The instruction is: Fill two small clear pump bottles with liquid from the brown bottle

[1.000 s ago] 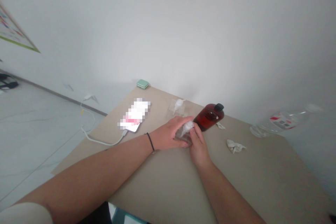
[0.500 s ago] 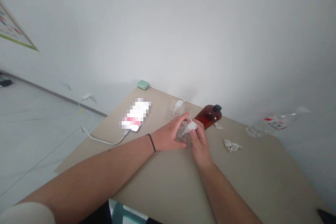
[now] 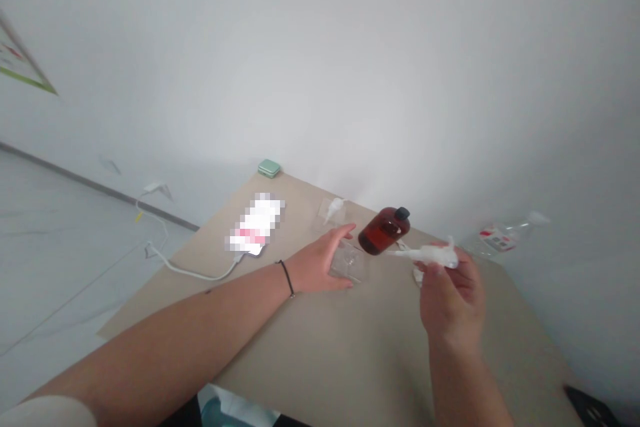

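My left hand (image 3: 320, 263) is curved around a clear, square plastic bottle (image 3: 349, 261) on the table, thumb and fingers on opposite sides of it. Farther right, my right hand (image 3: 453, 293) pinches a white pump head (image 3: 433, 255) above the table. Its thin tube points left, past the near end of a reddish-brown bottle (image 3: 385, 230) with a black cap. Behind my left hand lies another clear square bottle (image 3: 320, 217) with a white pump top (image 3: 334, 209).
A lit phone (image 3: 257, 223) with a white cable (image 3: 200, 275) lies on the table's left side. At the back corner sits a small green case (image 3: 269, 168). A clear plastic bottle (image 3: 500, 237) lies near the wall at right, and crumpled tissue (image 3: 418, 275) is partly behind my right hand.
My right hand has moved right, drawing the white pump head and its tube away from the clear bottle. My left hand stays around the bottle.
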`<state>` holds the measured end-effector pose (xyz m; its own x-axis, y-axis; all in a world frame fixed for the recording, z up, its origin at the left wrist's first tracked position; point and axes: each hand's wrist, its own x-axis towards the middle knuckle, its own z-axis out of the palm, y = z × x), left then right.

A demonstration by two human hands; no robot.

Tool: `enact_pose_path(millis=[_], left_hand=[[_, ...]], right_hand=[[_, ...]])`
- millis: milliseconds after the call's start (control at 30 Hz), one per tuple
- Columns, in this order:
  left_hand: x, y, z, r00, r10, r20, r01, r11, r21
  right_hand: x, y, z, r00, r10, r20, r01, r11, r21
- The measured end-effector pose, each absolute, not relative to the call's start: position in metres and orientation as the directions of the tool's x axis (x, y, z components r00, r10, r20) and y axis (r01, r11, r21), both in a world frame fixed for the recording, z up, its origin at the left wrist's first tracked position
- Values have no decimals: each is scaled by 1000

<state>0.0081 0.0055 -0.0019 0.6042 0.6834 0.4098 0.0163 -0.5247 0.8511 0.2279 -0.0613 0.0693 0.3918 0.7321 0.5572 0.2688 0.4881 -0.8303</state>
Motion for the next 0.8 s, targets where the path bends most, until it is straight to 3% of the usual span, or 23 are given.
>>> enact_pose_path(millis=[100, 167, 233, 300, 400, 500, 800], left_hand=[[8, 6, -1, 603, 694, 392, 28, -510, 860], [8, 6, -1, 604, 693, 393, 26, -510, 860], [8, 7, -2, 604, 690, 399, 18, -513, 858], [8, 7, -2, 606, 685, 405, 13, -517, 856], [8, 7, -2, 606, 681, 411, 8, -521, 853], [8, 6, 0, 604, 690, 400, 6, -506, 863], [6, 5, 2, 623, 701, 347, 46, -475, 879]], right_hand=[[260, -56, 72, 462, 628, 627, 415, 471, -778], [280, -49, 65, 385, 680, 624, 611, 319, -724], [296, -43, 53, 284, 767, 576, 809, 131, -573], [304, -37, 37, 159, 829, 537, 925, 65, -374], [306, -30, 18, 14, 893, 449, 996, 26, -81], [303, -27, 10, -14, 934, 357, 994, -27, 108], [298, -24, 8, 0, 964, 267, 982, -51, 183]])
